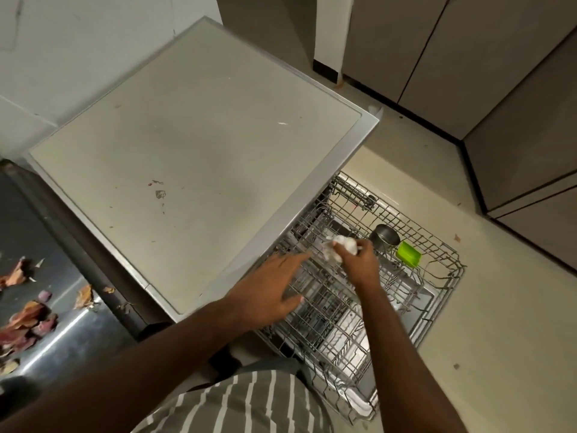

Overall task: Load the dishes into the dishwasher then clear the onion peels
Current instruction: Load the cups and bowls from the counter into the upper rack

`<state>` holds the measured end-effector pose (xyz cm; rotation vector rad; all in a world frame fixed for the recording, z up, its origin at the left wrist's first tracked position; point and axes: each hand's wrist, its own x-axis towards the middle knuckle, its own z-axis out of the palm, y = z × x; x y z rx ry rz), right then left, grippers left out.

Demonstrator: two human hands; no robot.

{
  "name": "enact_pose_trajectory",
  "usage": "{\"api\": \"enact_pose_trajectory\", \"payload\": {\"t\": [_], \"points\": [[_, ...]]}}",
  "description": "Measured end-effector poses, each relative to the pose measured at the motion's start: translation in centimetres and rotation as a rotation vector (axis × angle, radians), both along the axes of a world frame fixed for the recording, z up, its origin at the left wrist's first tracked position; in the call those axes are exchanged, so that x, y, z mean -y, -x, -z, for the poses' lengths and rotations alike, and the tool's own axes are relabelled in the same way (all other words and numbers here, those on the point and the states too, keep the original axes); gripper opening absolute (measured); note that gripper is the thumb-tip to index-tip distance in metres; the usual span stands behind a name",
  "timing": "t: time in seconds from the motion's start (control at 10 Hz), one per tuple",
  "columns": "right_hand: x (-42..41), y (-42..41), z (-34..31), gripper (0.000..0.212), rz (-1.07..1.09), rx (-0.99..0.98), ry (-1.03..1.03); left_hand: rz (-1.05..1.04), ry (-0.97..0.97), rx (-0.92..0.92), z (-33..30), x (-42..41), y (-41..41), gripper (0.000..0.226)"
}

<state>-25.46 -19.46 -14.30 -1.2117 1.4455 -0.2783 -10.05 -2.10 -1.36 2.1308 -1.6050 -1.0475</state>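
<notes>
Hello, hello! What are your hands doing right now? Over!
Right hand grips white crumpled thing over pulled-out rack. Left hand open above rack. Steel cup, green dish loaded. Onion peels uncleared.

Kitchen — dishwasher rack (437,242), cabinets (468,57) (onion peels (25,323))

Left hand (268,292) outstretched with fingers straight, right hand (359,260) fingers curled in a pinch, both forearms extended forward

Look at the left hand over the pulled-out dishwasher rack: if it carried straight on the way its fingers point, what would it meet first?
Probably the crumpled white item the right hand holds; depth is unclear.
</notes>
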Motion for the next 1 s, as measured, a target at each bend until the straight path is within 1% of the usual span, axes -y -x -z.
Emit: {"api": "enact_pose_trajectory", "payload": {"t": [0.1,0.2,0.3,0.4,0.5,0.6,0.7,0.8,0.9,1.0], "points": [[4.5,-0.4,1.5,0.065,0.001,-0.16,0.119,0.019,-0.022,0.0,0.2,-1.3,-0.4,0.075],[8.2,-1.2,3.2,0.054,0.024,-0.257,0.094,0.054,0.006,-0.008,0.7,-2.4,-0.8,0.073],[10.5,-2.5,4.3,0.05,0.052,-0.221,-0.002,0.03,0.01,-0.036,1.2,-3.2,-1.2,0.073],[11.5,-3.0,5.5,0.049,0.054,-0.185,-0.022,-0.011,0.007,-0.054,1.3,-3.5,-1.5,0.068],[11.5,-2.4,7.5,0.048,0.019,-0.194,0.01,-0.029,0.0,-0.046,1.3,-3.3,-1.9,0.061],[11.0,-2.7,7.9,0.051,0.138,-0.178,0.009,-0.034,-0.014,-0.03,1.3,-3.1,-2.0,0.056],[10.8,-2.5,7.9,0.044,0.143,-0.167,0.077,-0.023,-0.022,-0.029,1.4,-3.0,-2.0,0.053],[10.0,-2.4,7.6,0.057,0.146,-0.209,0.104,-0.005,-0.034,-0.031,1.4,-3.0,-1.8,0.052],[8.0,-2.6,6.7,0.06,0.189,-0.198,0.104,0.019,-0.035,-0.03,1.3,-2.8,-1.7,0.05],[5.4,-1.8,6.1,0.055,0.141,-0.171,0.136,0.053,-0.035,-0.024,1.2,-2.6,-1.6,0.049]]}}
